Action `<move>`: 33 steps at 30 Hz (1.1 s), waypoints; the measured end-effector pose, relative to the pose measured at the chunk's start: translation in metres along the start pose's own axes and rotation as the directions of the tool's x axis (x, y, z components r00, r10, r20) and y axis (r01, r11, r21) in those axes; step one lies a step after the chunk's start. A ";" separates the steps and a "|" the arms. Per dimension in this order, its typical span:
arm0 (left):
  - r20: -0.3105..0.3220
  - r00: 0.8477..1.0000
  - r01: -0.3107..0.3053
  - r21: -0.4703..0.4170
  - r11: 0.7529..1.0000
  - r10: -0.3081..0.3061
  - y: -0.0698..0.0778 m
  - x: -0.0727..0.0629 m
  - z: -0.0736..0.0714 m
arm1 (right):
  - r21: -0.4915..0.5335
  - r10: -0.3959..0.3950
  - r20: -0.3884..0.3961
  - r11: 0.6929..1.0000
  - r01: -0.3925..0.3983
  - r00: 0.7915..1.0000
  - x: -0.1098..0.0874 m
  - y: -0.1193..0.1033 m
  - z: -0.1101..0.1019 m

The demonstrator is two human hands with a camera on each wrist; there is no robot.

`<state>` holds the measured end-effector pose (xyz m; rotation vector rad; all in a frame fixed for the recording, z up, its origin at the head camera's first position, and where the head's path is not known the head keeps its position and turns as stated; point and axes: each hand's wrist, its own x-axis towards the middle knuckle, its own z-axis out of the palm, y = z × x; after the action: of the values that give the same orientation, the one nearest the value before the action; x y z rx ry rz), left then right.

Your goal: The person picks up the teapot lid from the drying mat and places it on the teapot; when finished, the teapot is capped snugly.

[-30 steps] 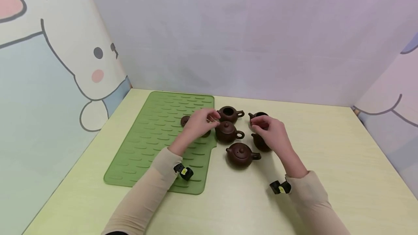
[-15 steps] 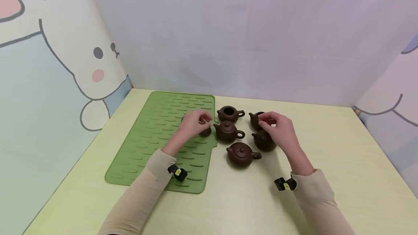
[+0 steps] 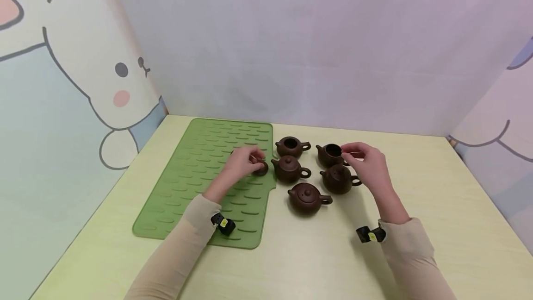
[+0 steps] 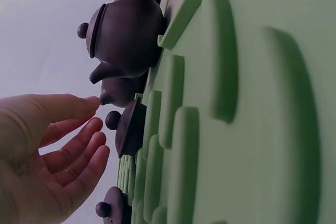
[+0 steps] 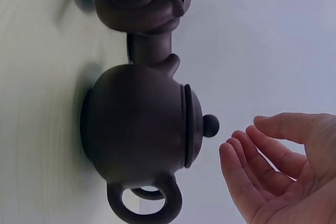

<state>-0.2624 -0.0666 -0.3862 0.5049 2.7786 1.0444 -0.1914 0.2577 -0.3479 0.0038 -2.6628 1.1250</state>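
My left hand (image 3: 241, 163) hovers over the green mat with fingers loosely bent and holding nothing. Right at its fingertips is a dark brown teapot lid (image 4: 131, 128), knob up on the mat; a second lid (image 4: 116, 205) lies beside it, mostly hidden by the hand in the head view. My right hand (image 3: 369, 166), also holding nothing, is in the air just right of a lidded teapot (image 3: 338, 179). In the right wrist view its relaxed fingers stand apart from that teapot's knob (image 5: 211, 126). Behind this pot is a lidless teapot (image 3: 331, 154), its opening showing.
Another lidless teapot (image 3: 290, 147) stands at the back, right of the green mat (image 3: 200, 189). Two more lidded teapots, one near the mat edge (image 3: 287, 169) and one in front (image 3: 307, 199), stand on the pale table (image 3: 316, 263). A fabric wall (image 3: 308, 50) rises behind.
My right hand has moved right, off the two right-hand teapots, uncovering them. My left hand has drawn back left from the teapots and lowered toward the lid.
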 end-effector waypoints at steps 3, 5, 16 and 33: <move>-0.001 1.000 0.012 -0.008 1.000 -0.012 -0.001 0.000 0.001 | -0.005 0.014 -0.018 1.000 -0.014 1.000 0.001 0.004 -0.003; -0.001 1.000 0.017 -0.010 1.000 -0.017 -0.003 0.001 0.001 | -0.008 0.024 -0.024 1.000 -0.024 0.999 0.001 0.007 -0.004; -0.006 0.999 0.040 0.021 0.999 -0.040 -0.003 0.001 0.003 | -0.007 0.096 -0.054 0.995 -0.097 0.994 0.009 0.029 -0.004; -0.024 0.999 0.031 0.058 0.998 -0.030 -0.008 0.002 0.006 | -0.038 0.151 0.033 0.988 -0.150 0.988 0.020 0.061 0.011</move>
<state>-0.2651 -0.0680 -0.3961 0.4584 2.8351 0.9718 -0.2189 0.2951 -0.3939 -0.1887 -2.7529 1.1320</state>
